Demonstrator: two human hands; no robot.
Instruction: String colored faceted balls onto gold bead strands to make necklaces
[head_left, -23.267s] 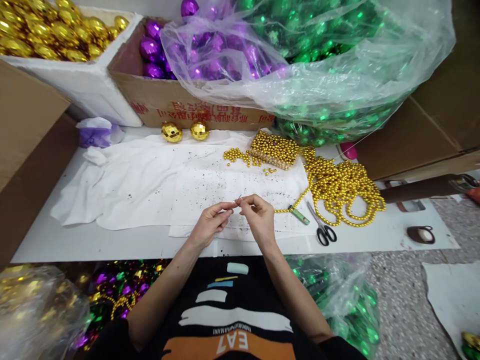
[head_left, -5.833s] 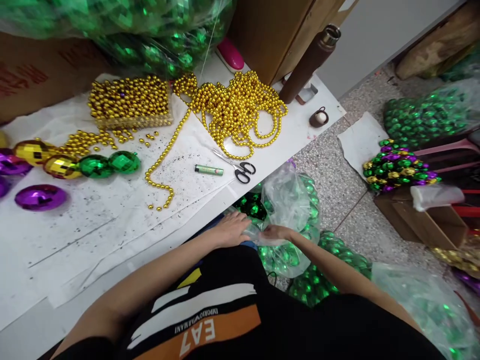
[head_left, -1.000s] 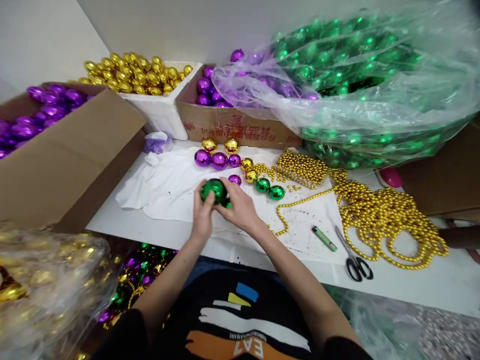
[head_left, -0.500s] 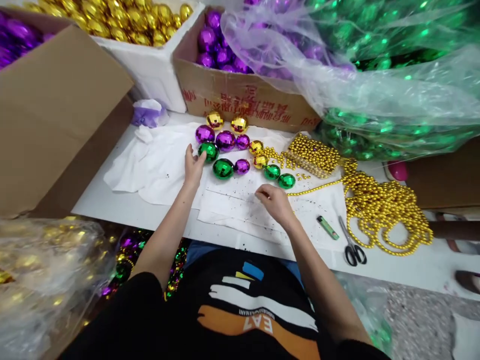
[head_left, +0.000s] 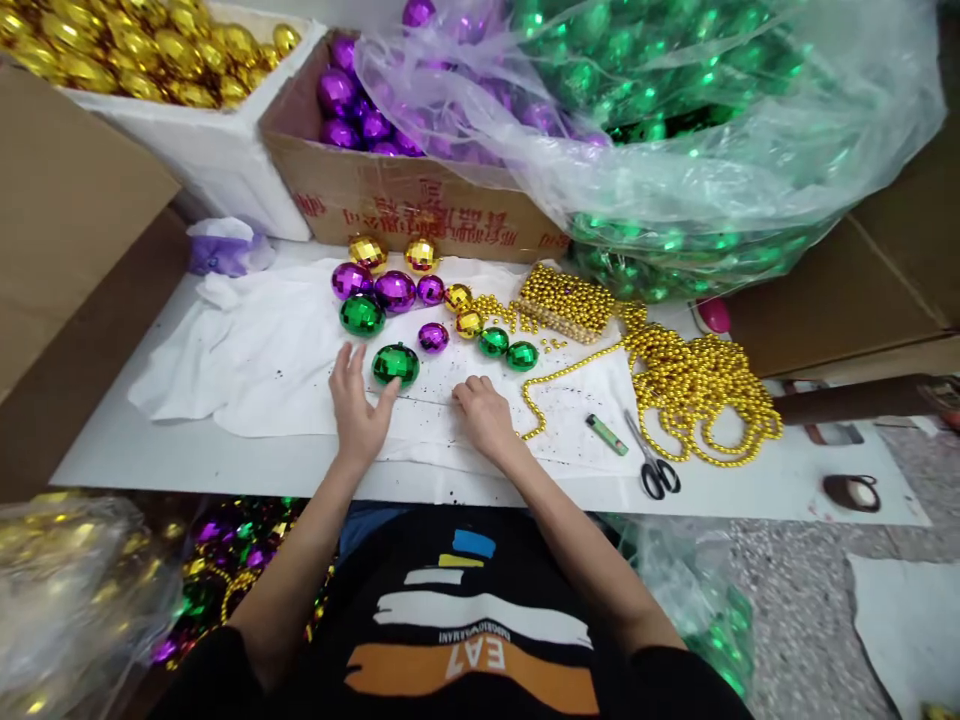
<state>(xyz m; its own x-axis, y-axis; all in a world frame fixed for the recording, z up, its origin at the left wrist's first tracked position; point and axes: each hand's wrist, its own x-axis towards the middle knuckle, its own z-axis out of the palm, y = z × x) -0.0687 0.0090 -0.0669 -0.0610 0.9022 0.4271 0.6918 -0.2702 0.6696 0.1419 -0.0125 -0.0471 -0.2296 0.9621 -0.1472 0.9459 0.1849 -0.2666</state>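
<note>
My left hand has its fingers spread beside a large faceted green ball. The thumb tip overlaps the ball's lower edge; the other fingers stand apart from its left side. My right hand is closed in a pinch at the end of a thin dark wire or needle that lies toward the left hand. Beyond the hands lie another green ball, purple balls, gold balls and two smaller green balls. A gold bead string runs close to my right wrist.
A clear box of gold beads stands behind loose beads. At right lie a bead-string heap, green lighter and scissors. A purple-ball carton, a white foam box and a green-ball bag line the back.
My left hand has moved from the farther green ball to the large near one, which now sits closer to me, apart from the small purple ball. The view has shifted right.
</note>
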